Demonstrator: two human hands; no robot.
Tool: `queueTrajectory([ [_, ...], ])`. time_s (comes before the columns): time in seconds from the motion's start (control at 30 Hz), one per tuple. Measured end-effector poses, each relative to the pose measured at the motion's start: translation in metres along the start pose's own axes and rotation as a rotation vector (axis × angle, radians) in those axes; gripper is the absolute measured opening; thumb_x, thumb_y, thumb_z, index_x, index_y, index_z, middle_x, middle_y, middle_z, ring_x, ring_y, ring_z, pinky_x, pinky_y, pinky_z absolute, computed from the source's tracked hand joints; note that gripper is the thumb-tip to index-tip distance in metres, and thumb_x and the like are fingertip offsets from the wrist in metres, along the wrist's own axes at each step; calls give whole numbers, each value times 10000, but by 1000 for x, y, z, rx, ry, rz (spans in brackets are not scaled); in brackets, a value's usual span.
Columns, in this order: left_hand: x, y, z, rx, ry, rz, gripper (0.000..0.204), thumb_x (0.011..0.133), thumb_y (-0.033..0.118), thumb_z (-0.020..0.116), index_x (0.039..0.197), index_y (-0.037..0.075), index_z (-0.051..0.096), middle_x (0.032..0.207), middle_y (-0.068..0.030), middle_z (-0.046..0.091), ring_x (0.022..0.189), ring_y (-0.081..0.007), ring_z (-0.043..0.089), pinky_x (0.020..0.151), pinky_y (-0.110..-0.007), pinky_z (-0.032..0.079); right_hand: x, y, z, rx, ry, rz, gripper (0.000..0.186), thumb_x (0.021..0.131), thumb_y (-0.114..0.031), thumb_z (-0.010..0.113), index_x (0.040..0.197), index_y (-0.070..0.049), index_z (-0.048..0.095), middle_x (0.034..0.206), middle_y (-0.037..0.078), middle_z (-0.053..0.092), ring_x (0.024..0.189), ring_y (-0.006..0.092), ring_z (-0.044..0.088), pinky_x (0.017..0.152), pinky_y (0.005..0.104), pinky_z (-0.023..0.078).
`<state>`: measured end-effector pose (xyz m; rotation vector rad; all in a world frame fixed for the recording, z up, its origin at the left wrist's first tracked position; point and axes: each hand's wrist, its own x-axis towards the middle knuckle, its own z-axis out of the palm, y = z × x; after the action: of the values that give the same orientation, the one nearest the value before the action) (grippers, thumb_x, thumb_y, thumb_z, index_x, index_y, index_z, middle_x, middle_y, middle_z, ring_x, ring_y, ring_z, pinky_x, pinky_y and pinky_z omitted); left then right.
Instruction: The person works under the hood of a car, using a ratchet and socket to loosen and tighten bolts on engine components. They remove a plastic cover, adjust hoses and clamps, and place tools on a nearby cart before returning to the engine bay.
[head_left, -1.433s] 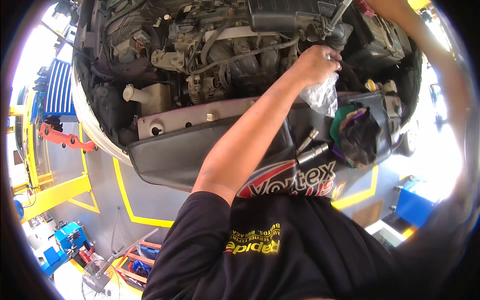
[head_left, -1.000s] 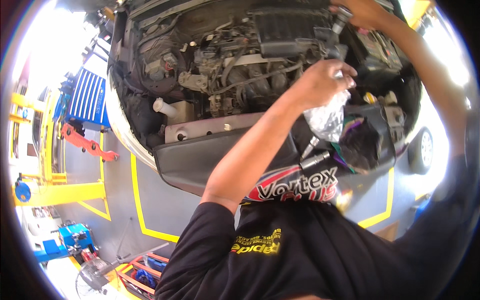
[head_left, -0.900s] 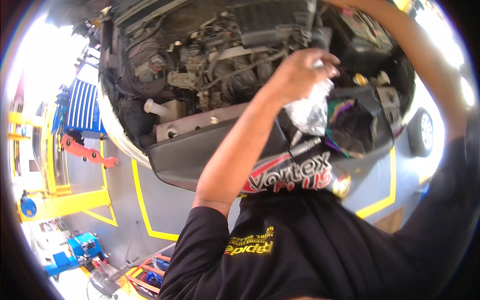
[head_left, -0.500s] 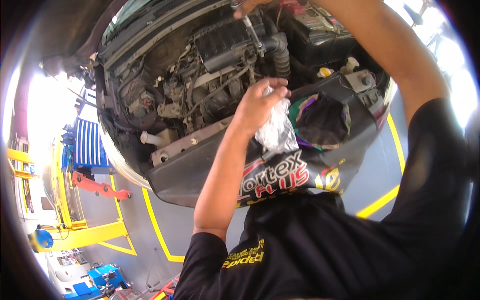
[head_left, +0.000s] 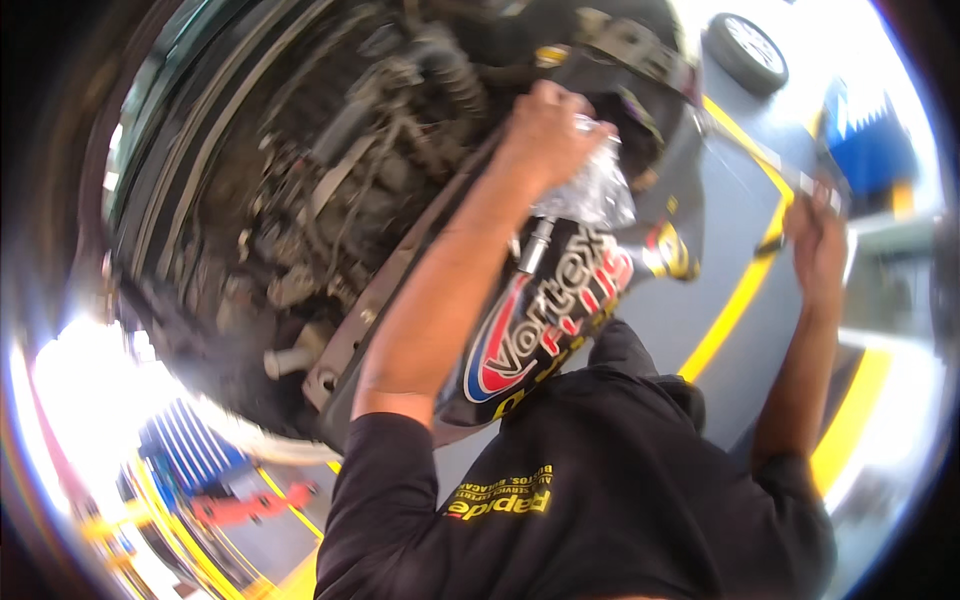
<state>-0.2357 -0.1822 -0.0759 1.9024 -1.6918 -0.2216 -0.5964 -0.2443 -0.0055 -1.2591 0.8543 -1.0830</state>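
Observation:
Over the car's front edge, my left hand is closed around a crumpled clear plastic bag. Just below the bag a small silver cylindrical piece shows against the black printed fender cover; whether it hangs from the bag or lies on the cover I cannot tell. Out to the right, away from the car, my right hand grips a ratchet with a long metal extension, smeared by motion. A dark cloth pouch sits partly hidden behind my left hand.
The open engine bay fills the upper left, with hoses and metal parts. A loose wheel and a blue cabinet stand at the upper right. Yellow lines mark the grey floor. Red and yellow equipment is at the lower left.
My right hand has swung from over the engine out to the right, taking the ratchet along. The view has turned rightward. My left hand still keeps the plastic bag over the cover.

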Motion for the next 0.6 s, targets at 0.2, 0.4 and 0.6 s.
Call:
queueTrajectory([
  [0.2,32,-30,-39,579,161,871,299,991,189,540,1224,63,679,1175,-177,674,1139,-356,615,988,-463,488,-328,50,-133,11,717,242,215,971,-255,610,822,-134,513,636,-44,386,501,67,361,489,251,360],
  [0.4,-19,106,5,-532,-126,87,285,995,188,555,1237,58,631,1154,-133,631,1076,-287,596,965,-402,479,-529,52,-129,-24,1198,193,194,1005,-197,586,993,-21,668,745,0,578,572,49,448,520,200,319],
  [0.6,-199,252,102,-897,-580,-12,285,1000,186,570,1251,53,583,1132,-89,589,1013,-218,577,942,-341,471,-696,62,-114,182,1528,-19,191,943,-76,527,1064,-4,656,768,21,582,537,50,429,504,213,316],
])
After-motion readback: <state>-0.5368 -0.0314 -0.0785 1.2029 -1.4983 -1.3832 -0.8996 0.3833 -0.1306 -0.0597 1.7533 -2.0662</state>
